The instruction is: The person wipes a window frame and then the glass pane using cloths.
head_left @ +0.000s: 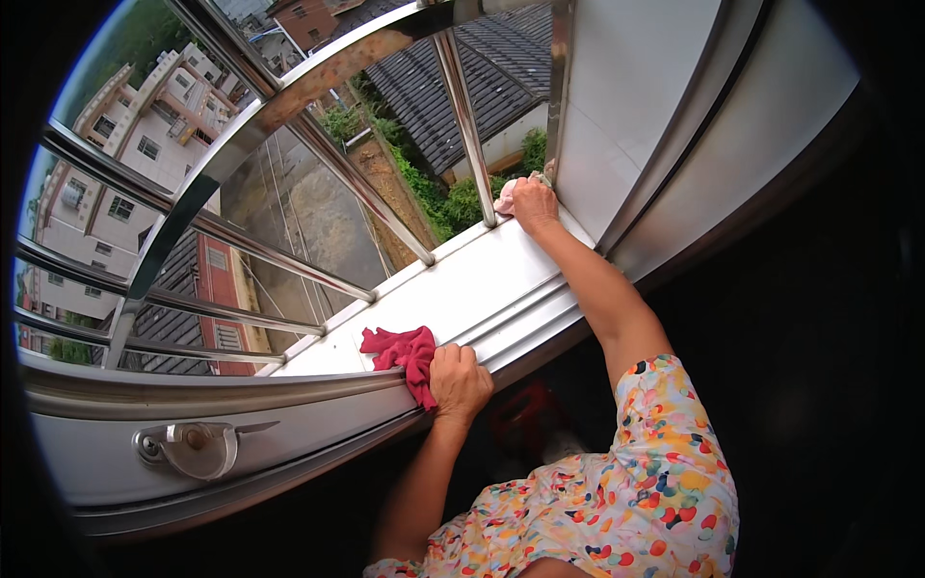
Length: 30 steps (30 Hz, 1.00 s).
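Observation:
My right hand is stretched out to the far right corner of the white window sill. It grips a pale pink cloth, most of which is hidden under the fingers, close to the foot of a metal bar. Nearer to me, my left hand is closed beside the end of the sliding window sash. A crumpled dark red cloth is bunched against its fingers, partly lying on the sill and partly hanging over the sash edge.
Shiny metal security bars rise along the sill's outer edge, joined by a crossbar with rust-like stains. Metal window tracks run along the inner side. A latch juts from the sash. Beyond lie tiled roofs and a yard below.

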Tool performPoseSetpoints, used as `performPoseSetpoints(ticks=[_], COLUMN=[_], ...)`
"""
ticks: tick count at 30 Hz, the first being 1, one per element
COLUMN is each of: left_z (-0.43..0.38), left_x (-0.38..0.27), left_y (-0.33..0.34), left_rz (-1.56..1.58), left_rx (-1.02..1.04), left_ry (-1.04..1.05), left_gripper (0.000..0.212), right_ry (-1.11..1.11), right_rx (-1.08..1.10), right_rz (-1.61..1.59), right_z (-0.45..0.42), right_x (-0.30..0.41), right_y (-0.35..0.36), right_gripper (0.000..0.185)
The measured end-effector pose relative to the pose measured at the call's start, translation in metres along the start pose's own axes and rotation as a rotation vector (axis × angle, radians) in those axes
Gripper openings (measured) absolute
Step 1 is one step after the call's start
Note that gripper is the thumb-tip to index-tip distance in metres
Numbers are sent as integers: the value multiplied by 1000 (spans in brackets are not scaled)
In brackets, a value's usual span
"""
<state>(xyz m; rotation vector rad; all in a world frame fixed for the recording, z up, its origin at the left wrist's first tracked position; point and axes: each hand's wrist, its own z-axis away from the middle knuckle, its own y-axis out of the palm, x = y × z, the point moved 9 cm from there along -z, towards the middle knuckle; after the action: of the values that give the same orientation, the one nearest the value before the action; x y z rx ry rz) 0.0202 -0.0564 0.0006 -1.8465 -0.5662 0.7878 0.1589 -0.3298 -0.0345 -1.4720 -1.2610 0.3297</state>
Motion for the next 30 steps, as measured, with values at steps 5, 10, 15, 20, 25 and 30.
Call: performPoseSetpoints(ticks=[5,10,15,20,25,30], left_z=[-1,-2,-3,-3,0,-1], left_x=[-2,-1,-2,-2,-1,-3], left_y=[-2,3,2,2,4,3], left_rz=[-1,-16,-9,-24,-32,-26], left_rx=[-15,-12,-26,-39,-28,-21], left_ry=[15,35,37,33,26,37], left_gripper=[6,8,8,8,8,7], right_ry=[168,-274,-77,-151,-182,272], right_rx=[-499,-285,37,192,122,-38], right_rz=[-936,-370,243,446,212,-647], right_z=[-54,-7,58,89,66,17], right_x=[8,56,11,-13,7,-38], right_y=[-59,-96,-101,-50,-12,-29], right_gripper=[11,16,29,40,32,24])
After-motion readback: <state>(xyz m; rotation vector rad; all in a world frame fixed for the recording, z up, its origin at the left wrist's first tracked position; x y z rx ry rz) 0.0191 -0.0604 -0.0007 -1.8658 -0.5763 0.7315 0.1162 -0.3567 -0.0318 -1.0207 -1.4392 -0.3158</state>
